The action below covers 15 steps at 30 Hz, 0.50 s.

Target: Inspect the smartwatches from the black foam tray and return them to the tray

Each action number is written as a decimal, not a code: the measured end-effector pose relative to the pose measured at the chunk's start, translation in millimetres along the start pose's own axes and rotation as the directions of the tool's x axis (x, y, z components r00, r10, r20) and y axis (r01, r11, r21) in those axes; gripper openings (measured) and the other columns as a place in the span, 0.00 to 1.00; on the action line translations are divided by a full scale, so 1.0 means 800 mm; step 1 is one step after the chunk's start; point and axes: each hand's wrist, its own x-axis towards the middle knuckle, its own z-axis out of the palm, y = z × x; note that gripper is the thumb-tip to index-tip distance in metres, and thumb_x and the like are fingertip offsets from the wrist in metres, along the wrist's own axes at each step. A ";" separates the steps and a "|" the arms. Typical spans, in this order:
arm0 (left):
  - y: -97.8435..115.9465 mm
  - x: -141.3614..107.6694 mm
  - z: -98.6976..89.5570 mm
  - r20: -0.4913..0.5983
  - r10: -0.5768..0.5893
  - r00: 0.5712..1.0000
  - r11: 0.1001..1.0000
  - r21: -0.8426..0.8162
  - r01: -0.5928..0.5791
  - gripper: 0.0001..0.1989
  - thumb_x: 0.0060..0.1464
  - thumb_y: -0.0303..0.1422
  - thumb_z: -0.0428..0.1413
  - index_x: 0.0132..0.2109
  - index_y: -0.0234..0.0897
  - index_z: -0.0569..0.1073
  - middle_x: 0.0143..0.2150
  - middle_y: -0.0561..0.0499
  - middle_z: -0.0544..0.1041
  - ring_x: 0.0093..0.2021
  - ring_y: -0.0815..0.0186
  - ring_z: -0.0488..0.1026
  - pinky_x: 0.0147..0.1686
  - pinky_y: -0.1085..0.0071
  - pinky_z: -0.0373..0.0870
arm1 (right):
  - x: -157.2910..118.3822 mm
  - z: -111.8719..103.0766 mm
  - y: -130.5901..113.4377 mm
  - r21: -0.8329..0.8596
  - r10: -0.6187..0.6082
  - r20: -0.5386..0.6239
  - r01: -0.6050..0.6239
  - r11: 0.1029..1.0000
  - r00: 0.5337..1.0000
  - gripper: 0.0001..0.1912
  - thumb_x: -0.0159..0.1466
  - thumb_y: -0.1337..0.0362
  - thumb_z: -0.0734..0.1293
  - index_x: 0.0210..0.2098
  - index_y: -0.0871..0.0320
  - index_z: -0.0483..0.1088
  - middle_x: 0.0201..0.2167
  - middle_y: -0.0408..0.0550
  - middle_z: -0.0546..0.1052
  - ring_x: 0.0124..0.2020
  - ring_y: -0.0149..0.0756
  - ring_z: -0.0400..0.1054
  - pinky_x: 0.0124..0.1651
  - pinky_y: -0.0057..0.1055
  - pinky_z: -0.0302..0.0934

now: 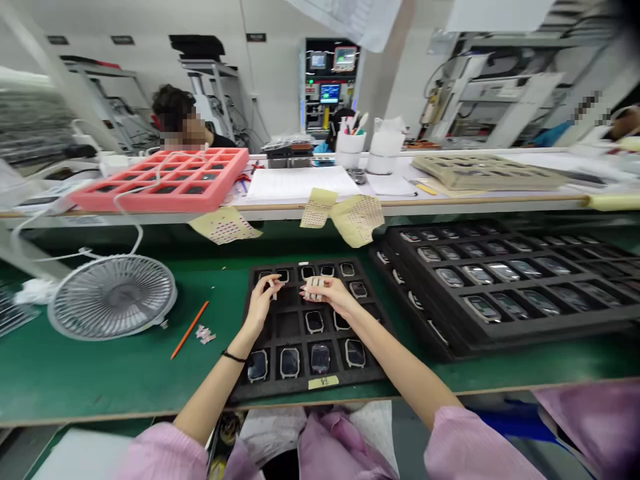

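Note:
A black foam tray (pixel 295 390) with watch cases in its pockets lies in front of me on the green bench. My left hand (pixel 261 301) is over its upper left part, fingers curled and pinched together beside a watch case (pixel 283 275). Whatever is between those fingertips, if anything, is too small to make out. Over the tray's upper middle, my right hand (pixel 331 293) has its fingers bent and pressed together, with white wraps around several of them; its fingertips point at my left hand. Nearer me, a row of watch cases (pixel 290 363) sits in the front pockets.
To the right are stacked black trays (pixel 465 333) of watch cases. A white fan (pixel 113 297), an orange stick (pixel 190 330) and small pale scraps (pixel 205 335) lie left. The raised shelf holds a pink tray (pixel 225 180), papers (pixel 300 183) and a beige tray (pixel 485 173). People sit beyond.

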 end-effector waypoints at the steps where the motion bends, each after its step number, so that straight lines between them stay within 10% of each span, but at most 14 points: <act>1: -0.002 -0.001 -0.007 -0.036 0.033 0.999 0.998 0.062 -0.030 0.15 0.45 0.31 0.55 0.43 0.37 0.76 0.43 0.46 0.75 0.49 0.56 0.73 0.54 0.57 0.67 | 0.000 0.001 0.002 -0.008 0.005 0.005 -0.005 1.000 1.000 0.24 0.34 0.62 0.83 0.30 0.62 0.77 0.27 0.47 0.81 0.30 0.40 0.78 0.40 0.38 0.73; 15: -0.019 -0.005 -0.027 0.069 0.079 0.994 0.914 0.392 -0.100 0.20 0.47 0.19 0.51 0.48 0.36 0.72 0.56 0.42 0.69 0.65 0.53 0.60 0.66 0.51 0.52 | 0.003 0.039 0.020 -0.114 0.040 0.142 -0.024 0.993 0.989 0.23 0.38 0.60 0.82 0.32 0.60 0.78 0.30 0.48 0.82 0.34 0.43 0.79 0.43 0.38 0.74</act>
